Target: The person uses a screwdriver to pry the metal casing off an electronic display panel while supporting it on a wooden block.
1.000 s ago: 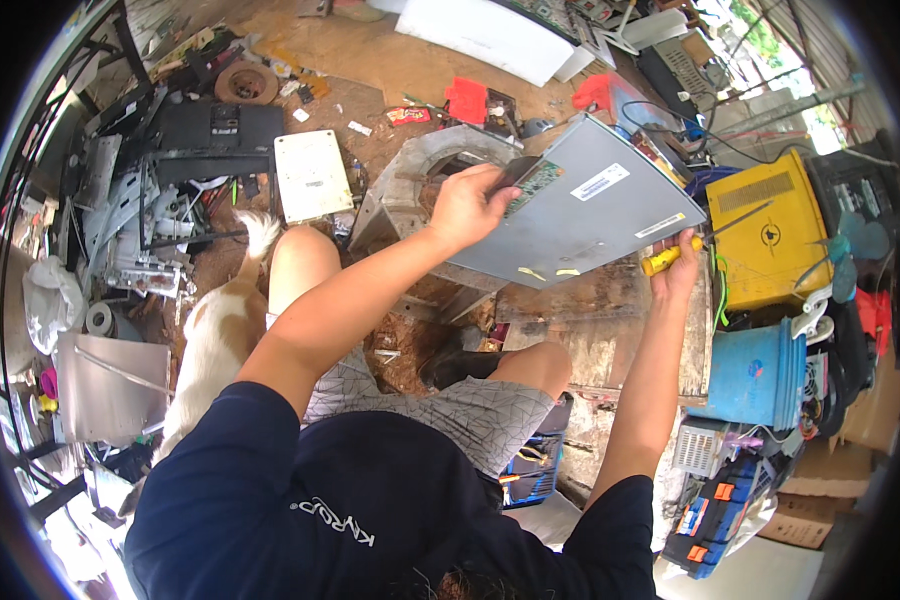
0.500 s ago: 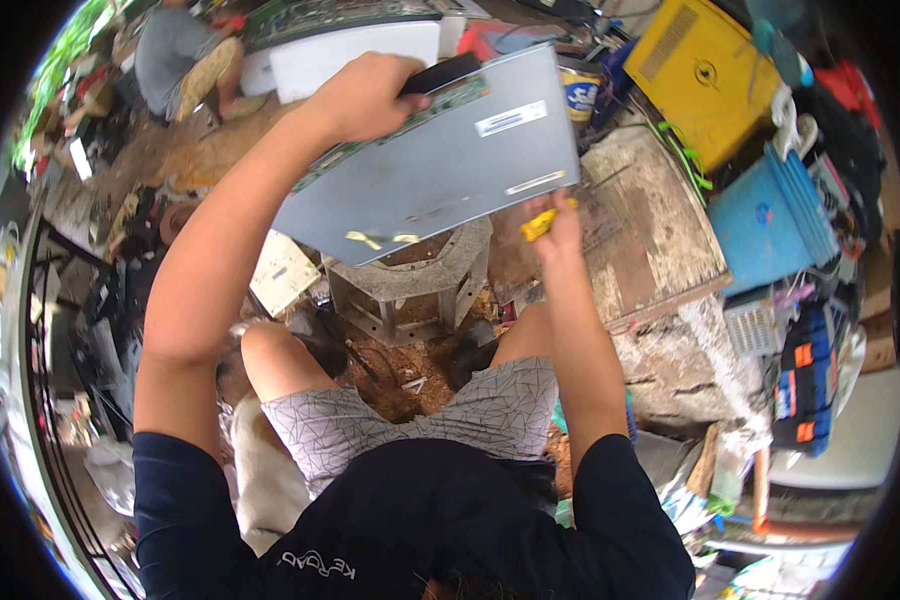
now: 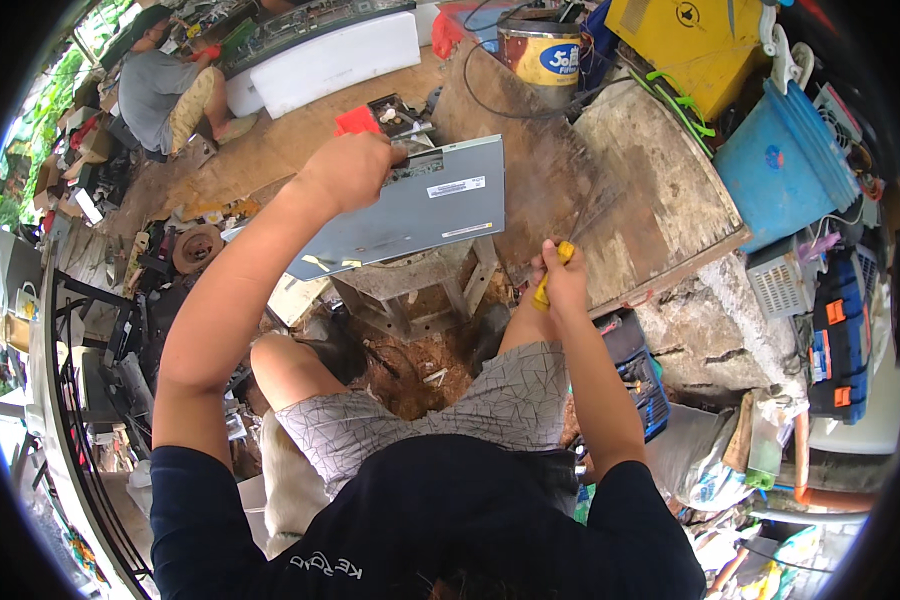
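My left hand (image 3: pixel 352 170) grips the upper edge of a flat grey LCD panel (image 3: pixel 400 218), near a strip of green circuit board. The panel is tilted over a worn stool (image 3: pixel 382 284), with its label-bearing back in view. Whether its lower edge touches the stool is hard to tell. My right hand (image 3: pixel 570 290) is closed round a yellow-handled screwdriver (image 3: pixel 566 251), held apart from the panel, above my right thigh. A thin shaft seems to point up and away from that fist.
A wooden board table (image 3: pixel 660 180) stands at the right, with a paint can (image 3: pixel 540 62) and a blue bucket (image 3: pixel 785 170) by it. Another person (image 3: pixel 160 90) crouches at the far left, near a white slab (image 3: pixel 335 65). A black-and-orange toolbox (image 3: pixel 838 340) is far right.
My left hand has lowered the panel toward the stool, and it now looks more steeply tilted. My right hand, with the screwdriver, has drawn back from the panel's edge toward me.
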`<action>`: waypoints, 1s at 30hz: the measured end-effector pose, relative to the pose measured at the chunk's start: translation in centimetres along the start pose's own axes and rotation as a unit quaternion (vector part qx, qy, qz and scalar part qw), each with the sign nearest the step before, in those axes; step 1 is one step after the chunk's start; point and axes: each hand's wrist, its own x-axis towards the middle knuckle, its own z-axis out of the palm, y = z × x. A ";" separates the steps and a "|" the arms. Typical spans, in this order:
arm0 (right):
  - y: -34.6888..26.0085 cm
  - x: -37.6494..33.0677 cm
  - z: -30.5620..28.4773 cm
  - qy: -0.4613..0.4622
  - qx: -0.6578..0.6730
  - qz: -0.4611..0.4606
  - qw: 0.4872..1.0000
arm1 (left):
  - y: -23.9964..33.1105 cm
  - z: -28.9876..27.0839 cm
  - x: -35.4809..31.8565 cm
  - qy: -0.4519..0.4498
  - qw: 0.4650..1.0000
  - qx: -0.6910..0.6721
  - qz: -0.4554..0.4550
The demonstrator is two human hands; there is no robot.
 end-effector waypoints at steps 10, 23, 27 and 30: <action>0.8 -9.2 -3.1 -0.111 -0.404 -0.277 0.864 | 2.8 4.5 1.8 -0.038 0.999 0.030 -0.011; 9.0 -7.2 1.4 -0.080 -0.289 -0.149 0.942 | 2.3 5.4 3.4 -0.007 0.993 -0.107 -0.042; 8.5 -7.0 2.2 -0.099 -0.265 -0.114 0.952 | 2.6 5.3 4.1 0.006 0.982 -0.186 -0.039; 8.2 -6.1 2.9 -0.104 -0.241 -0.120 0.957 | 1.9 5.6 4.3 -0.009 0.972 -0.229 -0.050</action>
